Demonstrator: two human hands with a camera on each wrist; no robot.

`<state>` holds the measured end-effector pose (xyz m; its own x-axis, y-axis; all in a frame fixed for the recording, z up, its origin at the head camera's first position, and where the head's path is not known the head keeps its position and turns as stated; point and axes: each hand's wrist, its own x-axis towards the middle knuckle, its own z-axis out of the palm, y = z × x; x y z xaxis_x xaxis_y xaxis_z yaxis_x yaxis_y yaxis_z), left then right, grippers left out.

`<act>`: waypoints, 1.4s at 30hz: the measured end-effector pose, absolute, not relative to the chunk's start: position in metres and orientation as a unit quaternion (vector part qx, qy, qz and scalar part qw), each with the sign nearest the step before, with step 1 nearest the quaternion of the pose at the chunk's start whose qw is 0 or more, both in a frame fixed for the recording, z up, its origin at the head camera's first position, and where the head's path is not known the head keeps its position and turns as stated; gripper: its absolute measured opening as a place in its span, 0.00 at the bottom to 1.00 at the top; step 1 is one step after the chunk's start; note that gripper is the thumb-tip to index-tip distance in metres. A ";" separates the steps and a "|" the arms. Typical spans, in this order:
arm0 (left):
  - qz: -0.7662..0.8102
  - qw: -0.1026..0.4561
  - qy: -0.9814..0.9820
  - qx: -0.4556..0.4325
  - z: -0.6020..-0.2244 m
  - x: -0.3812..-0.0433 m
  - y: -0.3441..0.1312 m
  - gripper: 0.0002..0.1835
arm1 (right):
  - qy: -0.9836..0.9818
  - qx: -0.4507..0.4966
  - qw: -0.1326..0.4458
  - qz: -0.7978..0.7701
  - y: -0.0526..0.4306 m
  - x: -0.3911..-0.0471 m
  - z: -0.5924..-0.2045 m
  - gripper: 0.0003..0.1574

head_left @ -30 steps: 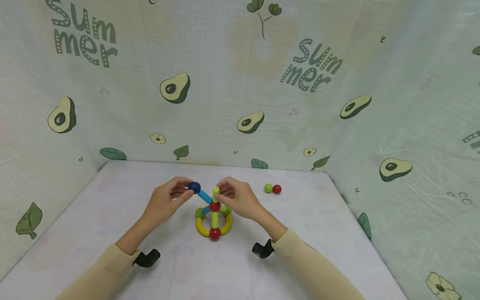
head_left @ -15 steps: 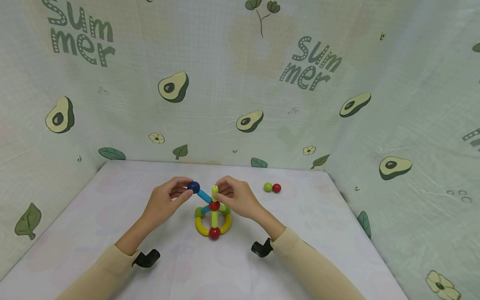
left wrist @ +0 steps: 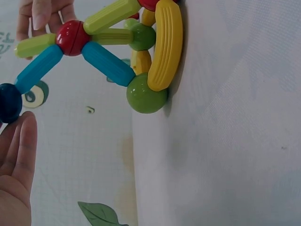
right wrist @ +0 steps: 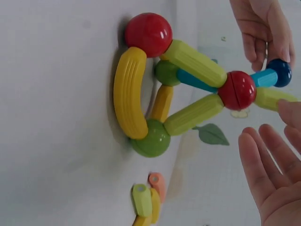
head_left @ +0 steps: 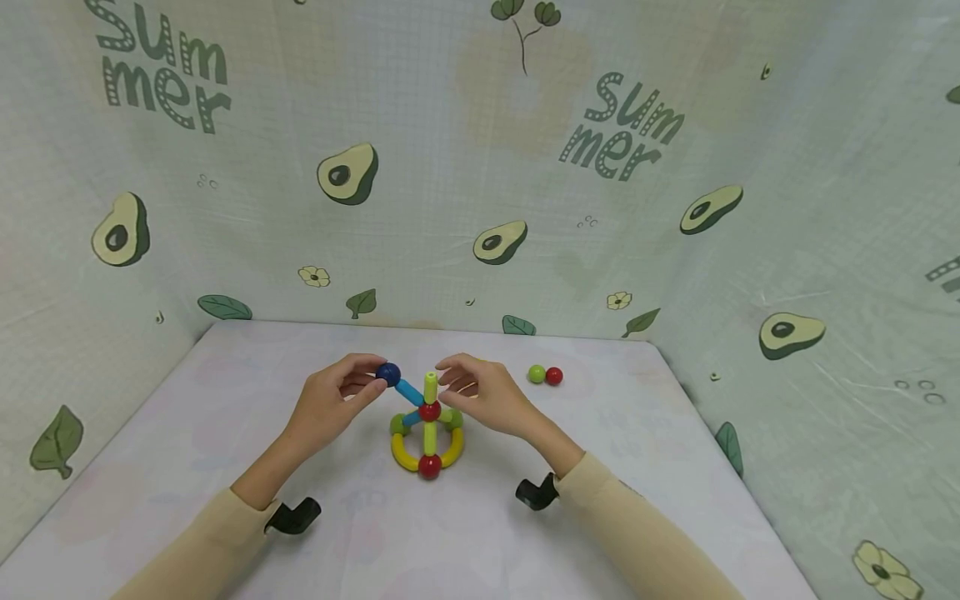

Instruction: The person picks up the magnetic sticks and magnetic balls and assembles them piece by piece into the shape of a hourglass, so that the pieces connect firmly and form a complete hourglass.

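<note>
A magnetic stick-and-ball frame stands on the table, with a ring of yellow curved sticks (right wrist: 129, 94) at its base joined by one red ball (head_left: 430, 466) and green balls (right wrist: 153, 139). Light green and blue sticks lean inward to an upper red ball (right wrist: 237, 90). From that ball rise an upright light green stick (head_left: 431, 387) and a slanted blue stick (left wrist: 38, 69) ending in a dark blue ball (head_left: 387, 374). My left hand (head_left: 330, 402) pinches the dark blue ball. My right hand (head_left: 491, 398) is beside the upright stick, its fingers loosely extended and holding nothing.
A green ball (head_left: 537, 373) and a red ball (head_left: 554, 377) lie together behind and right of the frame. Loose sticks, among them a light green one (right wrist: 142, 200), show low in the right wrist view. A patterned cloth (head_left: 420, 183) hangs behind the table.
My right hand has let go of the upright light green stick and moved slightly to the right. My left hand still pinches the dark blue ball in the same place.
</note>
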<state>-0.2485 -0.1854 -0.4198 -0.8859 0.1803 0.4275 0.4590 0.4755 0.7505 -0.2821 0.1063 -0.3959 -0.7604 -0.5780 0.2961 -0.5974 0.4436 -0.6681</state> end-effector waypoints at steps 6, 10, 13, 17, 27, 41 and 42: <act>-0.472 0.150 -0.848 -0.189 -0.420 -0.249 -0.185 0.18 | -0.857 0.343 0.020 0.384 0.136 -0.294 -0.401 0.25; -0.471 0.150 -0.849 -0.188 -0.420 -0.248 -0.185 0.18 | -0.871 0.328 0.031 0.364 0.161 -0.303 -0.406 0.25; -0.469 0.149 -0.850 -0.187 -0.420 -0.248 -0.185 0.18 | -0.880 0.320 0.040 0.349 0.179 -0.309 -0.410 0.26; -0.470 0.149 -0.849 -0.188 -0.419 -0.247 -0.185 0.18 | -0.893 0.303 0.047 0.330 0.202 -0.318 -0.417 0.26; -0.475 0.148 -0.846 -0.192 -0.419 -0.247 -0.185 0.18 | -0.930 0.237 0.058 0.274 0.244 -0.342 -0.434 0.29; -0.471 0.152 -0.847 -0.192 -0.422 -0.248 -0.184 0.18 | -0.944 0.197 0.010 0.265 0.270 -0.358 -0.451 0.30; -0.471 0.153 -0.847 -0.192 -0.421 -0.248 -0.184 0.18 | -0.944 0.197 0.007 0.267 0.271 -0.358 -0.452 0.31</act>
